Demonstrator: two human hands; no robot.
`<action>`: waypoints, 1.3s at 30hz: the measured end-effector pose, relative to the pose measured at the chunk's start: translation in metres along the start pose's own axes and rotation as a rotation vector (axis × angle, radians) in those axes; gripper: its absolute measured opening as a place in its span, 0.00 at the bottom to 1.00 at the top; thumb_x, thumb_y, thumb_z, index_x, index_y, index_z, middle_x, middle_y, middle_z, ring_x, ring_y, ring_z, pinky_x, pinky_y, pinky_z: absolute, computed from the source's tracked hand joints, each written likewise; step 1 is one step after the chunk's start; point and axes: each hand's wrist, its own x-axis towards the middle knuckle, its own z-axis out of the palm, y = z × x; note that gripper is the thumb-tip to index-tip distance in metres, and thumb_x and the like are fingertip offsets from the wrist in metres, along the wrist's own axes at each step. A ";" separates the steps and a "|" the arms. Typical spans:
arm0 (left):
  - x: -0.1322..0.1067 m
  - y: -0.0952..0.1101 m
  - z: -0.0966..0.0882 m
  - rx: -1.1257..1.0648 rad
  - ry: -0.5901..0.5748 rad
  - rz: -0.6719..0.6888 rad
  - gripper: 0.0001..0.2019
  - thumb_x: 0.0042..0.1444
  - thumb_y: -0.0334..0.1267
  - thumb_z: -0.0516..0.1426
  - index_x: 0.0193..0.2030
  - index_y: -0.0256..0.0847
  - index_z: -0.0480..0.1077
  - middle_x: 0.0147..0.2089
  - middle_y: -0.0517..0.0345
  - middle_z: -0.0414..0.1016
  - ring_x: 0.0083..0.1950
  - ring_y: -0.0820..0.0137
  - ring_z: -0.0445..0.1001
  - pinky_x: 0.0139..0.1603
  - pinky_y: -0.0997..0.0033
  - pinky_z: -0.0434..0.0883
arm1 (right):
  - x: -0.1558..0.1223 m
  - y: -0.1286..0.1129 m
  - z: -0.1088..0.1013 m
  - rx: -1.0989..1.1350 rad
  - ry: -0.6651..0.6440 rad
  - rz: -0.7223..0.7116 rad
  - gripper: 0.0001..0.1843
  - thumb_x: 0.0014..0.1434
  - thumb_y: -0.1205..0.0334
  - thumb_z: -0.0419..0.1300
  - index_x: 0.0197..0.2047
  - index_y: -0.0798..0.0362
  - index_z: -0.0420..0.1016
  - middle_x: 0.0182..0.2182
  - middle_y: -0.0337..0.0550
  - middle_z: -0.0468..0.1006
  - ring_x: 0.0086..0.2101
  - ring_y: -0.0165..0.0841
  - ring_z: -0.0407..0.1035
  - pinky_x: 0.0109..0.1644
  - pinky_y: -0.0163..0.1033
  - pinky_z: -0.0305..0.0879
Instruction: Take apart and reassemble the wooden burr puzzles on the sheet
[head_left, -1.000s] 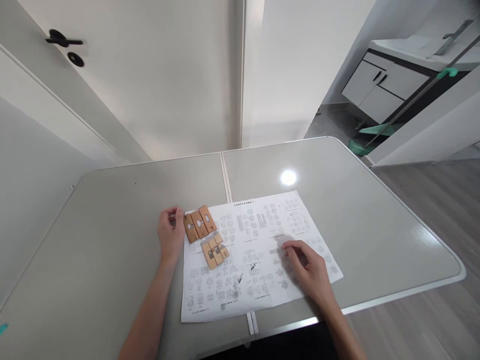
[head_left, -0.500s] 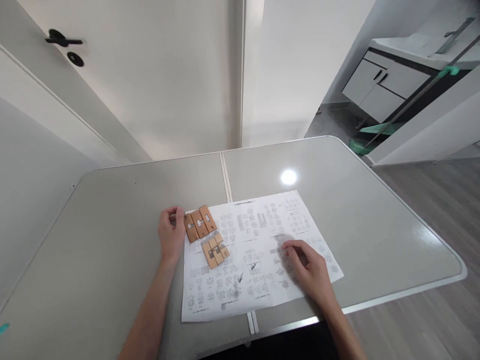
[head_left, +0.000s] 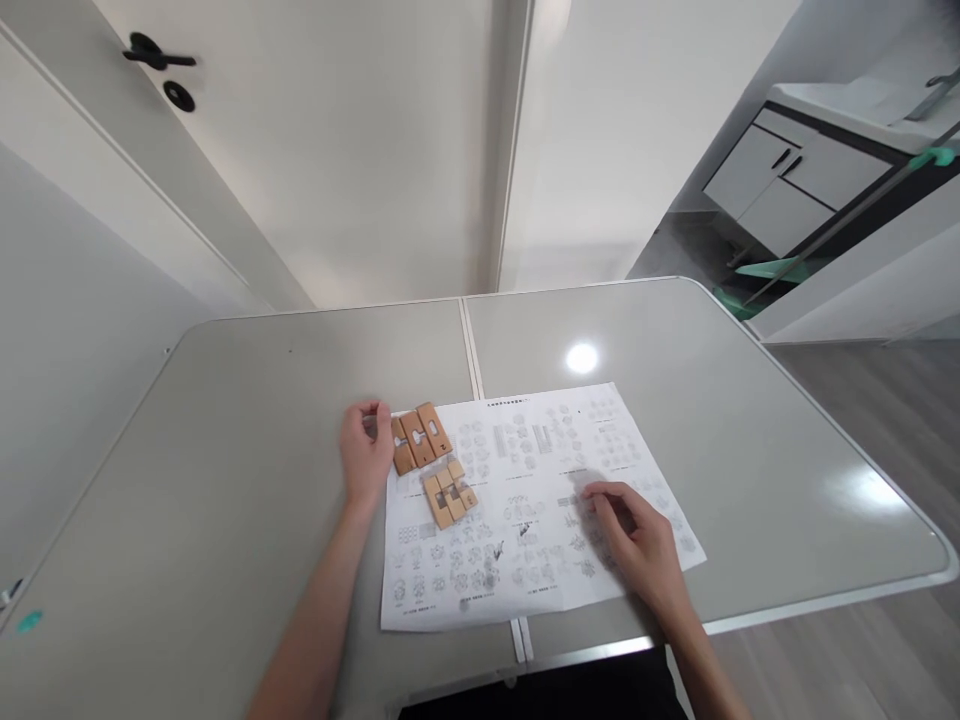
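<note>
My left hand rests on the table with its fingers curled in. Its thumb lies against the left edge of the brown wooden puzzle plates, partly covering the leftmost one. Three of these slotted plates lie side by side across the upper left edge of the printed sheet. Just below them, a cluster of paler wooden blocks lies on the paper, with small gaps between its pieces. Over the right part of the sheet, my right hand is bent, thumb and forefinger close together, with nothing visible in them.
The sheet lies on a grey table with a metal rim and a centre seam. Behind it stands a white door with a black handle. To the far right, a white washbasin cabinet shows through an opening.
The camera view has shifted, so the table and sheet appear farther right. My left hand has edged slightly over the leftmost plate. My right hand keeps its place over the sheet.
</note>
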 end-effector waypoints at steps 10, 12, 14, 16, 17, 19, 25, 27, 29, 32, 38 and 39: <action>-0.001 -0.006 0.006 -0.009 -0.003 0.046 0.12 0.69 0.49 0.55 0.43 0.44 0.71 0.44 0.51 0.78 0.48 0.59 0.78 0.51 0.60 0.73 | -0.003 0.002 0.002 -0.048 0.031 -0.006 0.17 0.68 0.45 0.60 0.43 0.49 0.82 0.41 0.47 0.86 0.41 0.43 0.79 0.42 0.43 0.76; -0.001 -0.007 0.006 -0.011 -0.004 0.055 0.11 0.69 0.48 0.55 0.42 0.44 0.71 0.44 0.50 0.78 0.48 0.59 0.78 0.51 0.59 0.73 | -0.003 0.003 0.002 -0.060 0.036 -0.010 0.18 0.68 0.45 0.60 0.43 0.49 0.82 0.40 0.46 0.86 0.40 0.43 0.79 0.42 0.43 0.76; -0.002 -0.007 0.005 -0.012 -0.005 0.061 0.11 0.69 0.48 0.55 0.43 0.44 0.71 0.45 0.50 0.78 0.48 0.59 0.77 0.51 0.59 0.73 | -0.003 0.005 0.002 -0.065 0.039 -0.013 0.18 0.68 0.44 0.60 0.43 0.49 0.83 0.41 0.47 0.86 0.41 0.43 0.79 0.42 0.43 0.76; -0.003 -0.006 0.004 -0.014 -0.006 0.065 0.11 0.70 0.48 0.55 0.43 0.44 0.71 0.45 0.50 0.78 0.48 0.59 0.77 0.51 0.59 0.73 | -0.004 0.007 0.002 -0.066 0.035 -0.016 0.18 0.68 0.44 0.60 0.43 0.48 0.83 0.41 0.47 0.86 0.42 0.44 0.80 0.41 0.43 0.77; -0.004 -0.006 0.004 -0.014 -0.006 0.066 0.11 0.70 0.48 0.55 0.43 0.44 0.71 0.45 0.50 0.78 0.49 0.59 0.77 0.51 0.59 0.73 | -0.004 0.008 0.002 -0.066 0.032 -0.017 0.18 0.67 0.44 0.61 0.44 0.48 0.83 0.42 0.47 0.86 0.42 0.45 0.80 0.41 0.43 0.77; -0.005 -0.004 0.003 -0.015 -0.006 0.067 0.11 0.70 0.48 0.55 0.43 0.44 0.71 0.44 0.51 0.78 0.49 0.59 0.77 0.51 0.59 0.73 | -0.004 0.009 0.002 -0.066 0.026 -0.019 0.17 0.68 0.44 0.60 0.44 0.48 0.82 0.42 0.47 0.86 0.43 0.45 0.80 0.41 0.43 0.76; -0.007 -0.002 0.000 -0.012 -0.006 0.049 0.12 0.69 0.49 0.55 0.43 0.44 0.71 0.44 0.51 0.78 0.48 0.60 0.78 0.50 0.60 0.74 | -0.004 0.008 0.000 -0.052 0.003 -0.012 0.16 0.69 0.46 0.60 0.44 0.47 0.82 0.43 0.46 0.86 0.44 0.45 0.79 0.41 0.42 0.75; -0.007 -0.001 -0.001 -0.009 -0.006 0.039 0.12 0.69 0.50 0.56 0.43 0.44 0.72 0.45 0.51 0.78 0.47 0.60 0.78 0.50 0.61 0.74 | -0.003 0.008 0.000 -0.038 -0.010 -0.012 0.15 0.69 0.47 0.59 0.44 0.47 0.81 0.43 0.46 0.86 0.44 0.45 0.78 0.41 0.42 0.75; -0.008 0.001 -0.003 -0.005 -0.004 0.026 0.13 0.68 0.50 0.56 0.43 0.43 0.72 0.44 0.51 0.78 0.46 0.60 0.78 0.49 0.61 0.74 | -0.002 0.007 0.000 -0.030 -0.018 -0.013 0.15 0.69 0.47 0.59 0.44 0.48 0.81 0.42 0.46 0.85 0.43 0.44 0.78 0.41 0.42 0.75; -0.010 0.006 -0.007 -0.001 0.000 -0.002 0.15 0.69 0.52 0.54 0.43 0.43 0.73 0.43 0.52 0.79 0.44 0.61 0.78 0.48 0.62 0.74 | 0.000 0.005 0.000 -0.025 -0.017 -0.013 0.15 0.70 0.47 0.59 0.43 0.48 0.81 0.40 0.46 0.85 0.41 0.43 0.78 0.42 0.42 0.74; -0.012 0.014 -0.013 -0.001 0.039 -0.068 0.16 0.70 0.54 0.52 0.42 0.45 0.72 0.44 0.53 0.80 0.45 0.61 0.78 0.49 0.61 0.74 | 0.004 0.003 0.002 -0.011 -0.052 -0.032 0.14 0.72 0.50 0.57 0.44 0.48 0.81 0.40 0.46 0.85 0.40 0.42 0.78 0.42 0.40 0.74; -0.011 0.015 -0.013 -0.007 0.044 -0.083 0.16 0.70 0.54 0.52 0.42 0.45 0.72 0.44 0.53 0.80 0.46 0.61 0.78 0.50 0.61 0.74 | 0.005 0.002 0.002 -0.008 -0.051 -0.036 0.14 0.72 0.50 0.57 0.44 0.48 0.80 0.39 0.46 0.85 0.40 0.42 0.78 0.42 0.40 0.74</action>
